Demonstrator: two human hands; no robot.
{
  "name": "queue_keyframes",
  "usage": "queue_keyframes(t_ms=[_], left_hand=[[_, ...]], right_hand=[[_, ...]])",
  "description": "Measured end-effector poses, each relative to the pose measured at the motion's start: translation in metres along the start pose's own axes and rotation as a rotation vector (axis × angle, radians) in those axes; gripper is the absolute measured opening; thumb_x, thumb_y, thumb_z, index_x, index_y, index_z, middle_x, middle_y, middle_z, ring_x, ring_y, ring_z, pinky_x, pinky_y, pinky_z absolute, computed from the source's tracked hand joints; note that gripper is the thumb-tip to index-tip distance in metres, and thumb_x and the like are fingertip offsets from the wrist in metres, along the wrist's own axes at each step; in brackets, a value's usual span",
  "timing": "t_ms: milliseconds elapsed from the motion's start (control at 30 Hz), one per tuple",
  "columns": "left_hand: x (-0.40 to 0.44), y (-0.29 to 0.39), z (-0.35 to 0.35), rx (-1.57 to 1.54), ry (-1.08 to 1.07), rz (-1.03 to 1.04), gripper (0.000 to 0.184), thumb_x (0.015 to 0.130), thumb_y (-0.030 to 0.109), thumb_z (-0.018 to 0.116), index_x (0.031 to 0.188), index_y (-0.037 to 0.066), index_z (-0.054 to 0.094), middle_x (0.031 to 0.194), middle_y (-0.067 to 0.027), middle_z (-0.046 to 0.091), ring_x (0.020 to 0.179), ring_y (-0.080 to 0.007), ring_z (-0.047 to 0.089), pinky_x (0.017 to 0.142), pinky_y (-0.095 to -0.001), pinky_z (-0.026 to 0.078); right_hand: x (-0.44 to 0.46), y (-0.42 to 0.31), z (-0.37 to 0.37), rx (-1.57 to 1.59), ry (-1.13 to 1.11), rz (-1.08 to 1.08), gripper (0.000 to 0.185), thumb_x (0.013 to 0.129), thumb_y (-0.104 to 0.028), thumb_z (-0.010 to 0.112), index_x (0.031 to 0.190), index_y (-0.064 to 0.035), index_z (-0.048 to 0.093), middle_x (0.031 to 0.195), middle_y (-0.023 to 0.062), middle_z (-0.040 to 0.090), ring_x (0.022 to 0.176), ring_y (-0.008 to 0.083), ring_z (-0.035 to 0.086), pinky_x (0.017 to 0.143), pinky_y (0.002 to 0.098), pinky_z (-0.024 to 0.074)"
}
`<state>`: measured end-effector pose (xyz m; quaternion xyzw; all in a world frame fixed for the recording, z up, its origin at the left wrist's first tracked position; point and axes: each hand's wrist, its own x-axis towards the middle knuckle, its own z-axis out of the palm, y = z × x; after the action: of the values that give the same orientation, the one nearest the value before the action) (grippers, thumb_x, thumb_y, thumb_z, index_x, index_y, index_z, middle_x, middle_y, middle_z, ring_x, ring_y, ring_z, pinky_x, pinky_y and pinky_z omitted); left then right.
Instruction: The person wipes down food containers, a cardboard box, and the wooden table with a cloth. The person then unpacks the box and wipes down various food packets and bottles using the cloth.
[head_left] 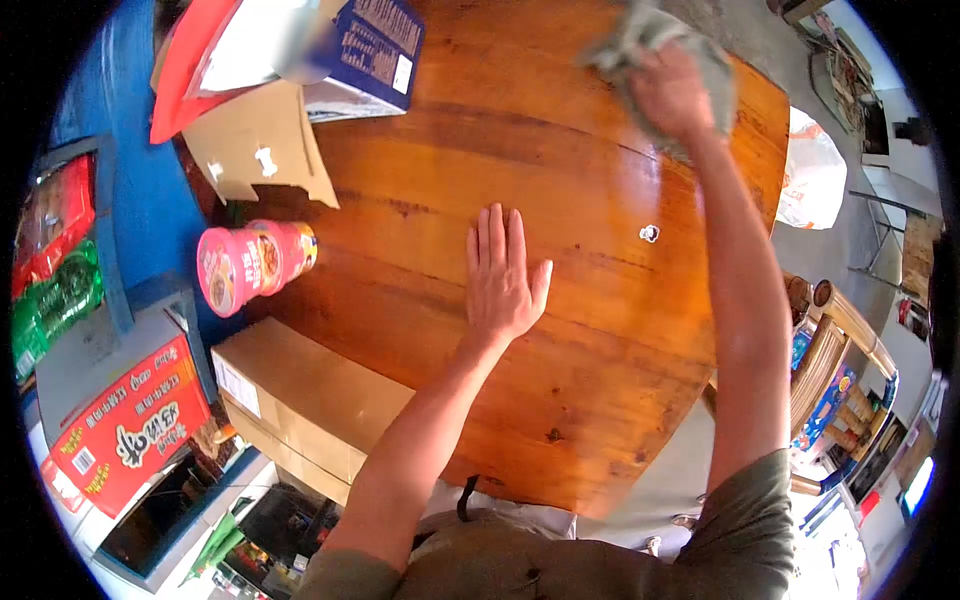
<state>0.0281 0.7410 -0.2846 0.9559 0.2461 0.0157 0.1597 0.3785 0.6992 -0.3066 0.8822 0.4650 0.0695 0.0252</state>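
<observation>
My left hand (503, 275) lies flat on the varnished wooden table (600, 330), fingers stretched out and thumb apart, holding nothing. At the far right edge of the table, my right hand (672, 88) presses on a crumpled grey-green cloth (640, 40). The cloth spreads out around the fingers and is slightly blurred. Between the two arms, a small white sticker-like piece (649, 233) shows on the tabletop. A pink instant noodle tub (255, 262) lies to the left of my left hand, well apart from it.
At the table's left side are a long cardboard box (310, 385), an opened brown carton (250, 145) and a dark blue box (375, 50). A red noodle carton (130, 425) stands farther left. A white plastic bag (810, 170) and a bamboo chair (840, 380) are at the right.
</observation>
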Motion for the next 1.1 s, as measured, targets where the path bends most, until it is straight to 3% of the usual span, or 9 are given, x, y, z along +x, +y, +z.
queue_keyframes(t_ms=[233,367,400,533,633,700,833,1000,1100], left_hand=[[-0.005,-0.01,0.012,-0.441,0.283,-0.049,0.067,0.094,0.035,0.04,0.142,-0.006,0.019,0.146,-0.0285,0.021,0.136,-0.0428,0.02,0.111,-0.0469,0.017],[-0.009,-0.014,0.016,-0.456,0.468,0.004,0.064,0.093,0.029,0.044,0.142,-0.005,0.021,0.144,-0.0302,0.024,0.132,-0.0447,0.025,0.11,-0.0489,0.02],[-0.01,-0.013,0.019,-0.443,0.512,-0.025,0.051,0.093,0.027,0.045,0.134,-0.002,0.037,0.137,-0.0274,0.036,0.127,-0.043,0.033,0.107,-0.049,0.025],[-0.053,0.016,-0.008,-0.219,0.374,0.087,0.028,0.09,0.022,0.053,0.109,0.003,0.059,0.115,-0.0176,0.055,0.109,-0.0355,0.05,0.096,-0.0467,0.035],[-0.117,0.042,0.0,-0.286,0.234,-0.018,0.033,0.091,0.02,0.052,0.117,0.001,0.054,0.121,-0.0208,0.051,0.114,-0.0379,0.048,0.094,-0.0474,0.039],[-0.166,0.058,0.009,-0.1,0.119,0.115,0.036,0.091,0.016,0.051,0.121,-0.002,0.048,0.129,-0.026,0.042,0.119,-0.0433,0.041,0.099,-0.0502,0.036],[-0.246,0.098,0.028,-0.329,-0.137,0.209,0.046,0.082,0.013,0.059,0.123,-0.001,0.046,0.131,-0.0254,0.039,0.127,-0.0443,0.034,0.106,-0.0494,0.031],[-0.316,0.122,0.009,-0.367,-0.187,0.379,0.052,0.091,0.019,0.054,0.137,0.004,0.036,0.144,-0.0221,0.027,0.132,-0.038,0.032,0.106,-0.0455,0.033],[-0.327,0.113,-0.053,-0.5,-0.301,0.233,0.051,0.09,0.019,0.055,0.136,0.005,0.038,0.142,-0.02,0.031,0.129,-0.0342,0.037,0.105,-0.0429,0.035]], right_hand=[[-0.071,-0.147,-0.045,0.176,0.075,-0.447,0.054,0.092,-0.042,0.041,0.139,-0.0166,0.039,0.144,0.0061,0.037,0.139,0.0217,0.021,0.114,0.0394,0.015],[-0.16,-0.18,-0.08,0.159,-0.239,-0.617,0.054,0.088,-0.043,0.044,0.135,-0.0173,0.046,0.142,0.0017,0.04,0.139,0.0205,0.022,0.115,0.0395,0.0131],[-0.185,-0.185,-0.082,0.22,-0.245,-0.59,0.052,0.087,-0.042,0.044,0.134,-0.0171,0.048,0.141,0.001,0.042,0.139,0.0206,0.022,0.115,0.0399,0.0126],[-0.274,-0.203,-0.085,0.283,-0.353,-0.613,0.049,0.088,-0.041,0.044,0.129,-0.0151,0.052,0.14,0.0008,0.043,0.137,0.0199,0.025,0.116,0.0419,0.0102],[-0.366,-0.21,-0.098,0.395,-0.369,-0.673,0.052,0.088,-0.046,0.044,0.128,-0.0139,0.053,0.137,0.0008,0.046,0.135,0.0195,0.028,0.115,0.043,0.0103],[-0.432,-0.213,-0.098,0.378,-0.33,-0.696,0.055,0.088,-0.05,0.044,0.128,-0.0126,0.052,0.134,0.0014,0.048,0.133,0.0204,0.03,0.114,0.0431,0.0136],[-0.533,-0.206,-0.116,0.451,-0.492,-0.597,0.06,0.086,-0.052,0.046,0.127,-0.0077,0.051,0.134,0.0046,0.047,0.132,0.0216,0.03,0.113,0.0439,0.0161],[-0.614,-0.171,-0.125,0.609,-0.409,-0.403,0.043,0.079,-0.039,0.059,0.105,-0.0052,0.064,0.126,0.0116,0.053,0.131,0.0286,0.036,0.109,0.0513,0.0236],[-0.632,-0.144,-0.12,0.557,-0.411,-0.309,0.041,0.078,-0.032,0.06,0.106,-0.0021,0.063,0.128,0.0157,0.051,0.132,0.0305,0.034,0.109,0.0521,0.0227]])
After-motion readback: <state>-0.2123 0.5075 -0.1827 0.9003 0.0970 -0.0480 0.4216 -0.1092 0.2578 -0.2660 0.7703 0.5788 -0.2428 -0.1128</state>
